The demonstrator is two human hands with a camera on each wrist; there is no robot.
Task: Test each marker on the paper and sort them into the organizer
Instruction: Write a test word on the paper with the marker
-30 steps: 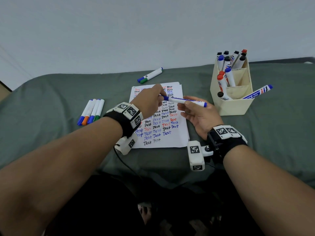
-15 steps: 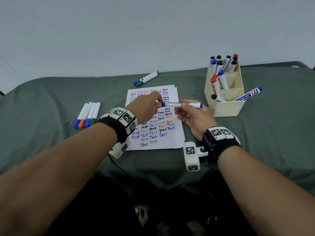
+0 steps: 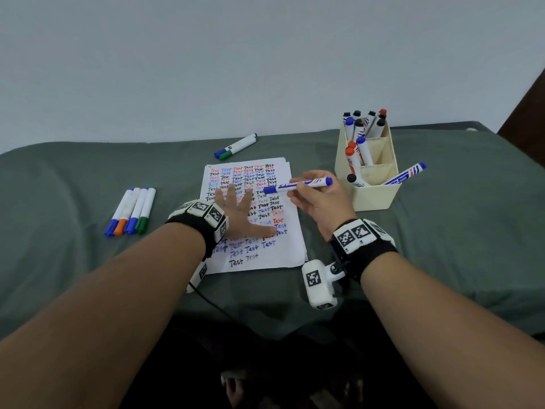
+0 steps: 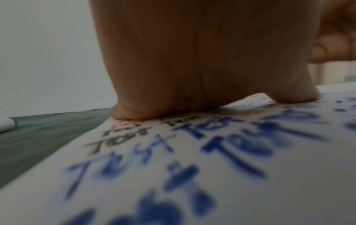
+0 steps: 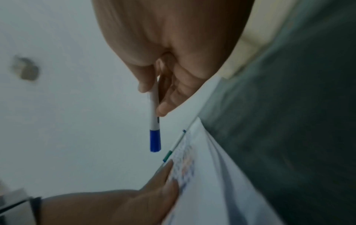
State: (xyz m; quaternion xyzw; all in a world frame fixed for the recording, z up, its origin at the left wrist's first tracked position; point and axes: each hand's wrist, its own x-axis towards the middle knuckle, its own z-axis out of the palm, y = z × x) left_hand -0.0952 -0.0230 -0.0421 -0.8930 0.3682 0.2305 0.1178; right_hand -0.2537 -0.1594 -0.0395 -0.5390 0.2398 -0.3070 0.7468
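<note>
A: Where are the hands at this moment?

B: The left hand [image 3: 236, 214] lies flat on the paper [image 3: 283, 246], fingers straight and spread, holding nothing; in the left wrist view the palm [image 4: 192, 60] presses on the sheet [image 4: 192, 182] among the blue and black words "Test".

A: And the right one?

B: The right hand [image 3: 320, 202] grips a blue marker [image 3: 298, 185] between thumb and curled fingers; the marker lies almost level above the right side of the paper, cap on, pointing to the left; the right wrist view shows the blue cap [image 5: 155, 140] free beyond the fingertips [image 5: 163, 110].

A: Where is the organizer?

B: The cream organizer [image 3: 374, 196] stands just beside the right hand, with several markers upright inside; one blue marker [image 3: 405, 174] leans out of its front compartment; four markers [image 3: 131, 211] lie side by side on the green cloth [image 3: 73, 178] left of the paper; two more [image 3: 236, 146] lie behind the paper.
</note>
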